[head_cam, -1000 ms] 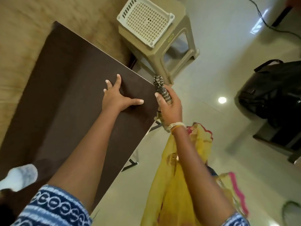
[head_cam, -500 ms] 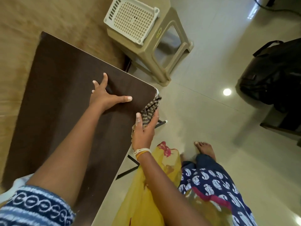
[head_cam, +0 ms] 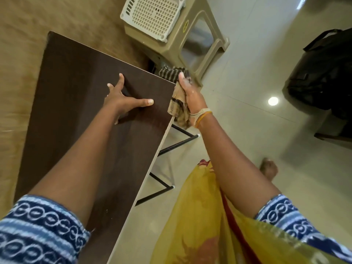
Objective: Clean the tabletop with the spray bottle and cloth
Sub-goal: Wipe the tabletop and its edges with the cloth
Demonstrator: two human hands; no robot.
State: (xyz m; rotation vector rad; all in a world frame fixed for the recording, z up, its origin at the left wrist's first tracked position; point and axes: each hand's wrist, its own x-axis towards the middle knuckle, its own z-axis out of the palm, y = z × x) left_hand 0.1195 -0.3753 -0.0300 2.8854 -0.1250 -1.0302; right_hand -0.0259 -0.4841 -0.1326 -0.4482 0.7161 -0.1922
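Edge wipe | right hand point(head_cam: 190, 96) gripping cloth point(head_cam: 178, 101) against tabletop point(head_cam: 80, 96) rim | left hand point(head_cam: 122, 98) spread flat, bracing | we are advising firm, even pressure along the edge.

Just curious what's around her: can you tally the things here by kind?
Tables: 1, the brown table
Cloths: 1, the striped cloth
Stools: 1, the beige stool
Baskets: 1, the white basket
Bags: 1, the black bag
Total: 5

Left hand point(head_cam: 122, 100) rests on the surface point(head_cam: 76, 103), cloth point(head_cam: 178, 96) in the right hand point(head_cam: 190, 94) at its right edge; stool point(head_cam: 192, 44) beyond carries a basket point(head_cam: 152, 15), bag point(head_cam: 323, 73) far right.
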